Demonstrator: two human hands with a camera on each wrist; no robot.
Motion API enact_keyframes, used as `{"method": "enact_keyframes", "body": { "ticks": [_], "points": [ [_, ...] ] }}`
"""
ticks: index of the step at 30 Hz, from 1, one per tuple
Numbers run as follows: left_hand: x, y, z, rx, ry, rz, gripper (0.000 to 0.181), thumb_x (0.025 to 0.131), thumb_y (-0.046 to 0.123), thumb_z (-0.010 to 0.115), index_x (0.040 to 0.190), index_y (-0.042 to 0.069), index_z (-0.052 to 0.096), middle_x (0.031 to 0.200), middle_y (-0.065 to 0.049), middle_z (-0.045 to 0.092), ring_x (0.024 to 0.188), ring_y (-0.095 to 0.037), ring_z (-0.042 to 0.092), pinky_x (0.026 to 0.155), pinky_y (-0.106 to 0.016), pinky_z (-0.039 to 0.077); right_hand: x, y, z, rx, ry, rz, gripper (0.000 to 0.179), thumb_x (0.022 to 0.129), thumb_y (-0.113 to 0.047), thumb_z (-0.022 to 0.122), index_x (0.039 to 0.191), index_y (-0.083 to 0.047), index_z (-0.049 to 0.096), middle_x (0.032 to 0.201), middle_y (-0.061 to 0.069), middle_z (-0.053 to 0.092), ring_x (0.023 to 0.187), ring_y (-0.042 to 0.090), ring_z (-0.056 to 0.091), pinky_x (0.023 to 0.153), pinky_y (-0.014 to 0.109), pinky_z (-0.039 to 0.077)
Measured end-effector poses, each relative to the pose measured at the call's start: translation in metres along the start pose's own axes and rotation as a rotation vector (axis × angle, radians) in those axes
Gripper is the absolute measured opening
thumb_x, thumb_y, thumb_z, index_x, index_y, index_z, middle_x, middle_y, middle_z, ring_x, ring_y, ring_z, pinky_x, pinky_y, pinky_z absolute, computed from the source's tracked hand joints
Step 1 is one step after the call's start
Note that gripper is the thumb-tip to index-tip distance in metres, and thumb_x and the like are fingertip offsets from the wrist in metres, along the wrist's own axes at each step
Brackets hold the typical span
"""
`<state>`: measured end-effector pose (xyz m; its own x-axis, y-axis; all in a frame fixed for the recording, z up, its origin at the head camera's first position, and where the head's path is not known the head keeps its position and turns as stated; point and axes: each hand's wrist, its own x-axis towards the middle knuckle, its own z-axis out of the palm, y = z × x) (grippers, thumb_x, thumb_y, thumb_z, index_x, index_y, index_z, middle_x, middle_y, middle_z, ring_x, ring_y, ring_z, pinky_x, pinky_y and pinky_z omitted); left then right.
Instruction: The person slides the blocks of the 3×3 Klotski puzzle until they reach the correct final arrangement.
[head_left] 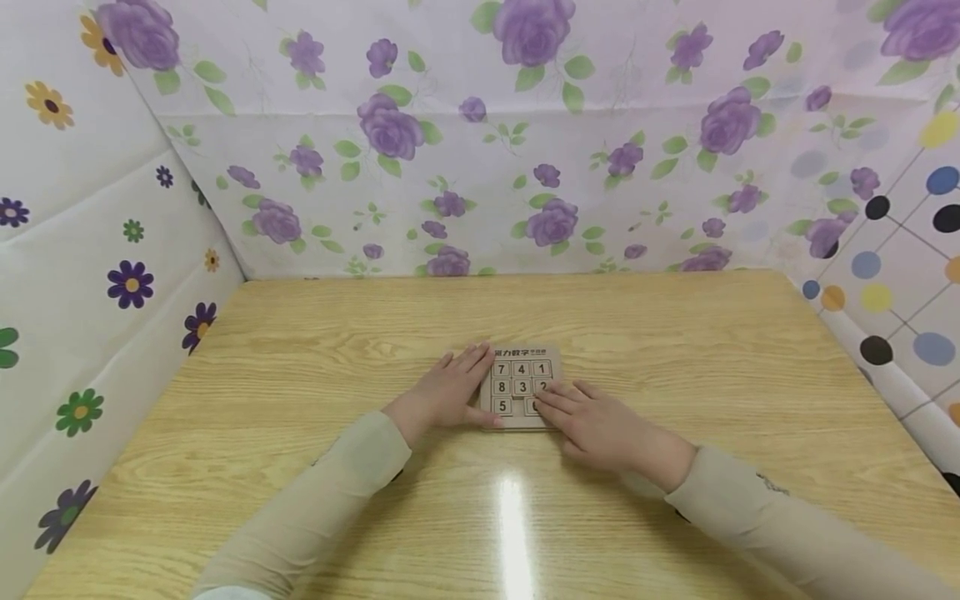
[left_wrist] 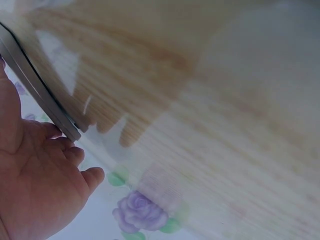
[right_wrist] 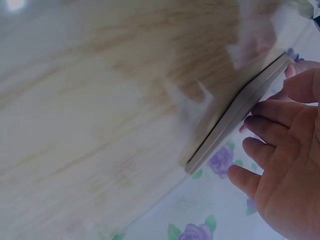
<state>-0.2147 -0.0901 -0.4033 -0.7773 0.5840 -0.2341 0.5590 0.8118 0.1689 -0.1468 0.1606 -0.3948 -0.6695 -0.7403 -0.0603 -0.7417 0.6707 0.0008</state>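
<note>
A square, light number sliding puzzle [head_left: 522,422] lies flat on the table, with numbered tiles in rows and dark lettering along its far edge. My left hand [head_left: 447,392] holds its left side, fingers along the far left corner and thumb at the near left corner. The fingers of my right hand [head_left: 600,423] rest over the lower right tile [head_left: 532,406], partly covering it and the 2 tile. A gap sits between that tile and the 5 tile [head_left: 502,406]. Both wrist views show the puzzle's thin side edge [left_wrist: 42,92] beside the fingers.
The wood-grain table [head_left: 337,333] is glossy and mirrors the hands in the wrist views. A cloth with purple roses [head_left: 551,223] hangs behind it. A flower-print cloth [head_left: 90,333] stands at the left, a dotted one [head_left: 900,308] at the right.
</note>
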Motion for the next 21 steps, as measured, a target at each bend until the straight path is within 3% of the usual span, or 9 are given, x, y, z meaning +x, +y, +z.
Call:
{"method": "enact_keyframes", "body": {
  "ticks": [21],
  "points": [
    [-0.0022, 0.0032, -0.0022, -0.026, -0.012, -0.006, 0.107, 0.08, 0.067, 0.058, 0.153, 0.008, 0.009, 0.161, -0.007, 0.003, 0.148, -0.024, 0.004, 0.12, -0.047, 0.009, 0.0107, -0.0068, -0.0018, 0.072, -0.03, 0.006, 0.056, 0.092, -0.019, 0.045, 0.143, 0.002, 0.039, 0.152, 0.015, 0.034, 0.143, 0.032, 0.027, 0.115, 0.051, 0.024]
  ]
}}
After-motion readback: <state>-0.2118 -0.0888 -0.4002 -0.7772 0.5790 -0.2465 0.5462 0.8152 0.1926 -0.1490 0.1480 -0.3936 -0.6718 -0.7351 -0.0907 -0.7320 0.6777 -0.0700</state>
